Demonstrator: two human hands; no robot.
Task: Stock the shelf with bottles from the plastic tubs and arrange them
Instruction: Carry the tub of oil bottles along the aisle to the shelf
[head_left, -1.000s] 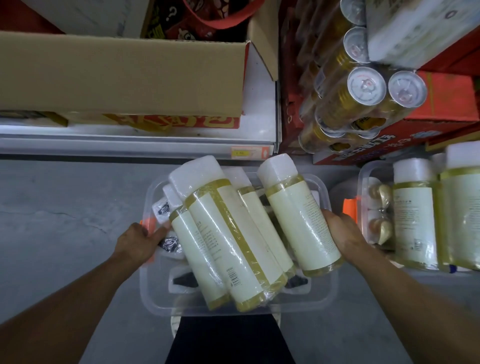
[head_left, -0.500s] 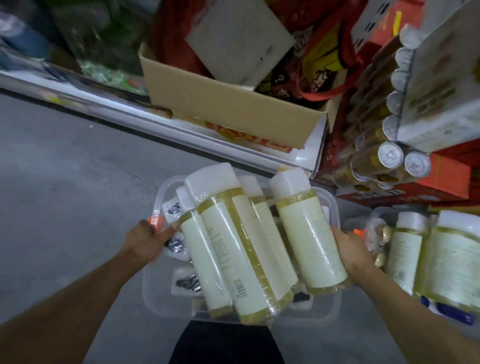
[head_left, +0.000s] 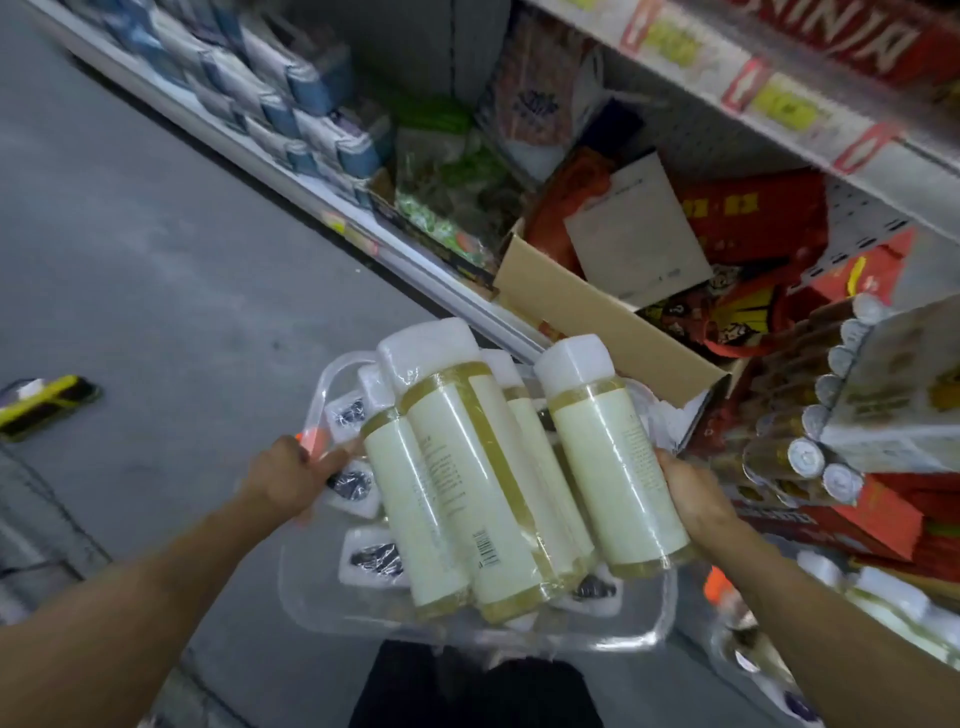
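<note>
Lifted and swung leftward since a second ago, the clear plastic tub (head_left: 332, 597) now hangs above the aisle floor, away from the second tub. Left hand (head_left: 284, 480) grips the tub's left rim by the orange latch (head_left: 311, 439); right hand (head_left: 693, 496) curls around its right edge, against the outermost bottle (head_left: 613, 473). Wrapped bottles lie loosely stacked inside, caps toward the cardboard box (head_left: 597, 312) on the bottom shelf (head_left: 415, 260). Keeping the tub level should stop them sliding.
</note>
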